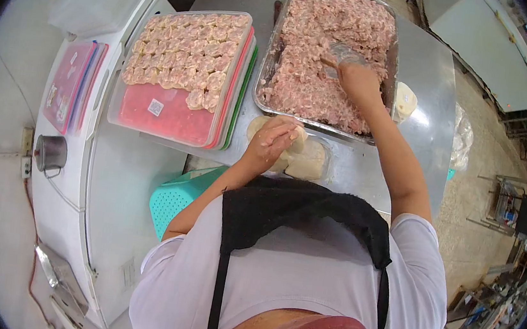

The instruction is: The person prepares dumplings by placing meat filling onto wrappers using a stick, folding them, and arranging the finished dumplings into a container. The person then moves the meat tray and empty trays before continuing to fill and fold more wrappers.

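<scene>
My left hand (272,141) is cupped around a pale round dough wrapper (298,141), beside a stack of wrappers (307,159) near the table's front edge. My right hand (355,78) grips a flat spatula (331,62) whose blade is partly hidden in the ground meat (310,86). The meat fills a large metal tray (259,93). To the left, rows of filled dumplings (186,47) cover most of a lidded red container stack (166,116), with a bare red area at its near side.
The metal table (416,148) carries a pale dough piece (405,102) right of the meat tray. A green perforated basket (176,200) sits below left. Farther left are a white freezer (125,201), stacked lids (69,86) and a metal cup (51,153).
</scene>
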